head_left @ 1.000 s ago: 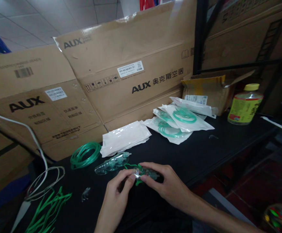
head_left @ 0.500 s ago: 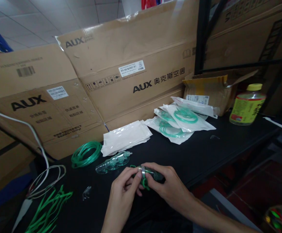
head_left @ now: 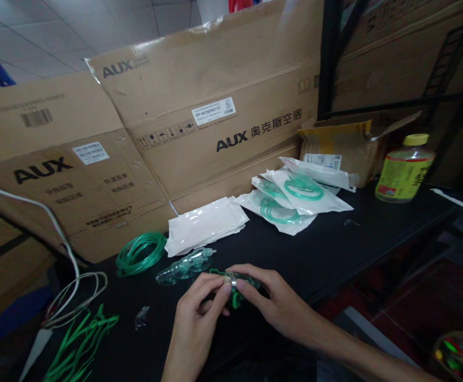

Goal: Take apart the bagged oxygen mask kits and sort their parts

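Note:
Both my hands meet at the near edge of a black table [head_left: 335, 249]. My left hand [head_left: 199, 313] and my right hand [head_left: 271, 302] pinch a small clear mask piece [head_left: 242, 282] with a green strap and a metal clip on it. The fingers of both hands are closed on it. Just behind lie more clear masks [head_left: 183, 268] and a coil of green tubing [head_left: 140, 253].
A stack of empty white pouches [head_left: 205, 223] and sealed pouches with green tubing [head_left: 295, 199] lie further back. Loose green straps [head_left: 80, 339] and a white cable [head_left: 72, 292] are at the left. Cardboard boxes [head_left: 215, 106] wall the back; a yellow-lidded bottle [head_left: 403, 170] stands at the right.
My fingers have shifted slightly on the mask piece, turning it between both hands. Nothing else on the table has moved.

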The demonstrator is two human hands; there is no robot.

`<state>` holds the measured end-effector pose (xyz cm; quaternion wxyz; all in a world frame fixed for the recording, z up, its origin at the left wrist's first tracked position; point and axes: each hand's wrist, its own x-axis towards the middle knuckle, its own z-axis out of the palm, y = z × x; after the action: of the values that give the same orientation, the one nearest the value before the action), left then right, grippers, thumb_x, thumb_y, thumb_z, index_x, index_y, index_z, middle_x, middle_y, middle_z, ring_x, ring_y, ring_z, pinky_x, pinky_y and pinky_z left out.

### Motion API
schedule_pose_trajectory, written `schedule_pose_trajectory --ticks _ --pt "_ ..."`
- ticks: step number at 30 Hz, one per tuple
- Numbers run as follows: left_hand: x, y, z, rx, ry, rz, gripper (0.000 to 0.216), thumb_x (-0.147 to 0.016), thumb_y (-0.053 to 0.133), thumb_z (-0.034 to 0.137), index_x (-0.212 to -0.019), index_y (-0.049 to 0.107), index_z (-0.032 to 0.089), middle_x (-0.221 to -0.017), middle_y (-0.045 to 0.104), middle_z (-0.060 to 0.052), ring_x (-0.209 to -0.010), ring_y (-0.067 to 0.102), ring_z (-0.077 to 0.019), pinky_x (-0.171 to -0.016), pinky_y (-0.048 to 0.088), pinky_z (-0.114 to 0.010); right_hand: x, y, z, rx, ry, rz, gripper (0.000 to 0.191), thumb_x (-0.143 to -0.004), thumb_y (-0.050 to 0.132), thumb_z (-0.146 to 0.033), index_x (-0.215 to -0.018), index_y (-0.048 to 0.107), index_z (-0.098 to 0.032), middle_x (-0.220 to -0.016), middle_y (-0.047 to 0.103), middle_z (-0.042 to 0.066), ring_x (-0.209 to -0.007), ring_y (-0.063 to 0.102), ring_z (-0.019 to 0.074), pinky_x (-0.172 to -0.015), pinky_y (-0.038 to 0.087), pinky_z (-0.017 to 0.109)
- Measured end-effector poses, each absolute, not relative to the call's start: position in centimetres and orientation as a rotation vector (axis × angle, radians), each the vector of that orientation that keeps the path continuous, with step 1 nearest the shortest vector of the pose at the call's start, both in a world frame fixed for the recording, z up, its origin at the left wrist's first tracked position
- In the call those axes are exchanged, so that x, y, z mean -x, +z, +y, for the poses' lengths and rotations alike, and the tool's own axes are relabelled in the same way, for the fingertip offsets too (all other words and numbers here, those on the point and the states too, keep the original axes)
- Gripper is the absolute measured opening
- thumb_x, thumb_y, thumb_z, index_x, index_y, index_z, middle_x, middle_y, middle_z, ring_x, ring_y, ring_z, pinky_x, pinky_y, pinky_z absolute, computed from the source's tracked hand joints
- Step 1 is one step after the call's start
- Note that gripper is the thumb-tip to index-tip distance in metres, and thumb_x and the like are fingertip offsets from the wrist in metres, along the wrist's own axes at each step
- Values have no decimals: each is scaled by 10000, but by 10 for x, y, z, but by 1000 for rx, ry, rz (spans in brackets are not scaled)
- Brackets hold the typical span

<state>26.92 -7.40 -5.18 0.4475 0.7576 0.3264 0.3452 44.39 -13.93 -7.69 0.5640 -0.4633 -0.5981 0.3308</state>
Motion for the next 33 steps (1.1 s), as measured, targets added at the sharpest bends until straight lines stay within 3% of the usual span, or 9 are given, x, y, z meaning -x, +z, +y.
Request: schedule_pose_trajectory --ticks 8,15,23,28,33 --pt "-267 -60 -70 -1758 838 849 256 -850 737 400 -932 738 157 -776 697 -36 -694 677 -163 -619 599 -234 -441 -82 -139 1055 773 -1365 214 -969 617 -272 -1125 749 -210 -1054 770 35 -985 695 185 -893 525 280" --pt "-272 -65 -74 -1808 900 942 283 -840 745 407 -972 649 175 -761 718 -21 -691 711 -170 -626 597 -234 -440 -84 -139 1163 690 -1324 155 -938 636 -261 -1008 754 -190 -914 764 25 -837 684 172 -779 524 261" --pt "-276 -56 -83 -2079 1120 993 187 -865 723 378 -814 718 198 -789 685 -27 -697 662 -161 -595 550 -207 -441 -82 -136 1143 689 -1194 165 -927 643 -270 -995 778 -205 -966 796 26 -899 723 189 -846 548 275" --pt "-276 -54 -87 -2200 1102 954 159 -895 705 342 -945 800 224 -747 684 -12 -599 617 -131 -568 507 -200 -439 -82 -134 1123 699 -1160 199 -946 634 -310 -1032 788 -219 -1062 801 45 -994 733 211 -929 551 318" --pt "-279 -61 -89 -2160 1068 983 186 -882 718 369 -948 811 222 -699 689 -8 -520 602 -127 -516 510 -206 -438 -88 -133 1158 617 -1138 196 -925 665 -314 -1037 796 -220 -1039 808 49 -964 740 217 -928 564 339"
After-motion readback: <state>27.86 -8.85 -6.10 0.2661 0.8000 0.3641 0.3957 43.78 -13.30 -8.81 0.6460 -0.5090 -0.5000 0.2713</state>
